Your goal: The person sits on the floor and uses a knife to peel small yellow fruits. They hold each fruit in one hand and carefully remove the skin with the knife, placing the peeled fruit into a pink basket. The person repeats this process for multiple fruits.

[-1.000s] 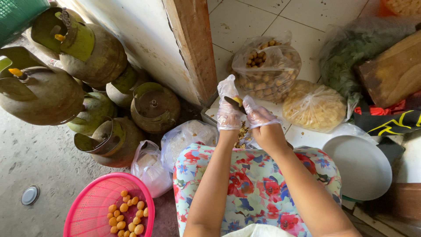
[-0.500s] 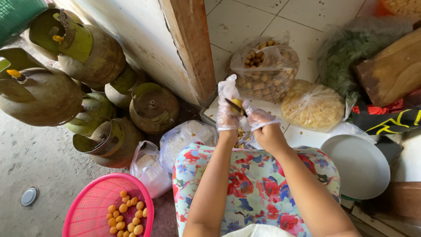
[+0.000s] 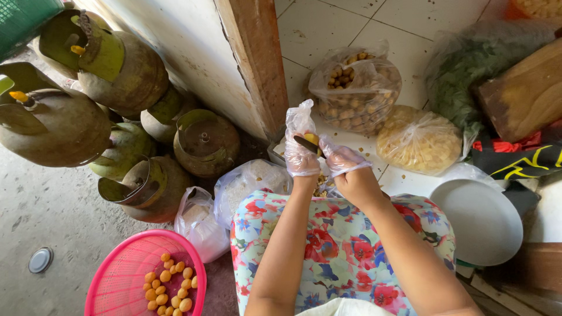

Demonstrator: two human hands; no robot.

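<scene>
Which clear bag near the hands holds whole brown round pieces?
The upper bag, nearest the wooden post. The bag right of it holds pale yellow cut pieces instead.

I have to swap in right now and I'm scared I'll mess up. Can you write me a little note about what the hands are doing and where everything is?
Left hand, in a clear plastic glove, holds a small round yellow fruit.
Right hand, gloved too, holds a dark-bladed knife against that fruit.
Done: a pile of peeled yellow fruits lies in the pink plastic basket, lower left.
Left: brown unpeeled ones fill the clear plastic bag on the tiled floor ahead. The round white plate sits to the right.
</scene>
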